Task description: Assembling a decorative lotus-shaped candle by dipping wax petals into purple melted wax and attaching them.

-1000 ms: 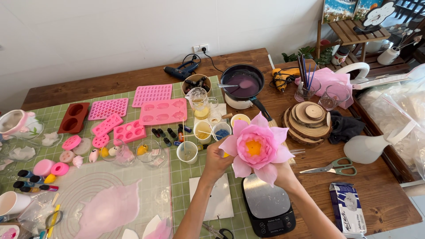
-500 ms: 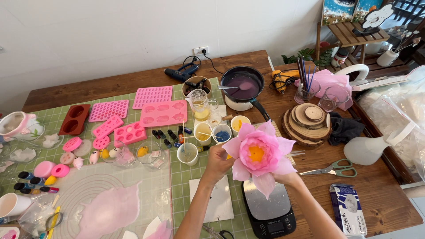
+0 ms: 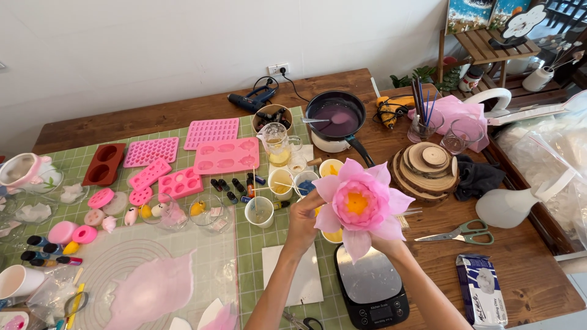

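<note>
I hold a large pink lotus-shaped flower [image 3: 361,205] with a yellow centre up above the table, facing me. My left hand [image 3: 304,221] grips its left petals with the fingers curled around the edge. My right hand [image 3: 389,246] supports it from below and behind, mostly hidden by the petals. A black kitchen scale [image 3: 373,285] with a steel plate lies right under the flower. Small cups [image 3: 260,211] with sticks stand just left of my left hand.
Pink silicone moulds [image 3: 227,154] and a red mould [image 3: 104,164] lie on the green grid mat [image 3: 252,249]. A black pan of purple liquid [image 3: 335,117], stacked wood slices [image 3: 426,166], scissors [image 3: 457,234], a glue gun [image 3: 251,99] and a white packet [image 3: 483,296] sit around.
The flower has tilted slightly and dropped a little toward the scale, with both hands still around it. Nothing else on the table has moved.
</note>
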